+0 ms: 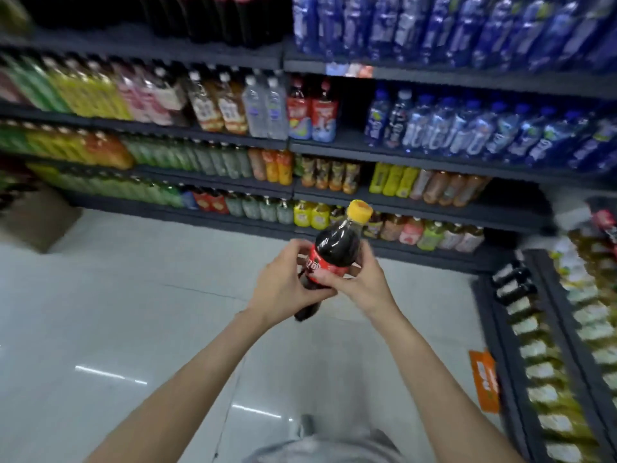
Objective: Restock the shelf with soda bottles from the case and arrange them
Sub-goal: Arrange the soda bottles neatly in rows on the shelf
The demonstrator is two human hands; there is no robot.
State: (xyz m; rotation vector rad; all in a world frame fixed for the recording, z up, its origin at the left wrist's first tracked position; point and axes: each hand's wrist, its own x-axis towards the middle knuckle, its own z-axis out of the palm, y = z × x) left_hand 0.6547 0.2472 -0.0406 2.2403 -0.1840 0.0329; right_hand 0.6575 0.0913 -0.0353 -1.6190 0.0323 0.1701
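Cardboard box (40, 218): stood on the floor at far left, against the foot of the shelving; blurred.

Floor (117, 312): pale glossy tiles, ceiling lights reflected as short bright streaks.

Shelving (213, 132): dark tiered shelves ran across the back wall. Left bays held green, yellow and pink bottles in packed rows; labels were too blurred to read. Dark cola bottles (213, 18) stood on the top tier.

Left hand (283, 285): fingers curled round the lower body of the soda bottle, gripping it.

Soda bottle (334, 248): dark cola, red label, yellow cap. It was held in the air over the floor in front of the shelving, tilted with the cap away from the person and slightly right. Both hands touched it.

Right hand (360, 282): fingers and thumb wrapped about the label area of the bottle, clamped on it, just beside the left hand.

Red-labelled bottles (312, 111): two stood at the bay divide on the second tier.

Blue bottles (467, 128): filled the two upper right tiers.

Side shelving (500, 329): ran toward the person at right, carrying yellow-green bottles with pale labels and a few black-capped bottles (514, 282).

Orange tag (485, 379): fixed to the side shelving's edge; its print was unreadable.
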